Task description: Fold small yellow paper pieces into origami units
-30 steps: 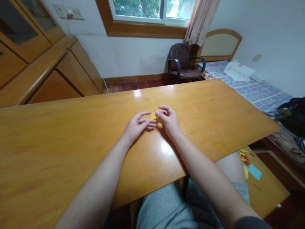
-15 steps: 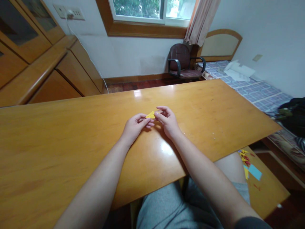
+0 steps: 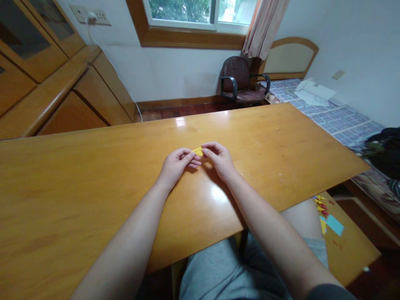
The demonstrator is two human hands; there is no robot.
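A small piece of folded yellow paper (image 3: pixel 198 151) is held between my two hands, just above the wooden table (image 3: pixel 93 175). My left hand (image 3: pixel 178 163) pinches its left end between thumb and fingers, with the lower fingers stretched beneath it. On the other side, my right hand (image 3: pixel 218 158) grips the right end with thumb and index finger. The fingertips cover both ends of the paper, so its full shape cannot be made out.
Below the table's right edge, a low bench (image 3: pixel 350 254) bears several small yellow and red folded papers (image 3: pixel 321 206) and a light blue sheet (image 3: pixel 335 225). Beyond the table stand an office chair (image 3: pixel 236 79) and a bed (image 3: pixel 343 118). Wooden cabinets (image 3: pixel 71 89) line the left.
My right index finger, raised and apart before, has come down onto the right end of the yellow paper. Less of the paper shows now. My left hand has barely moved.
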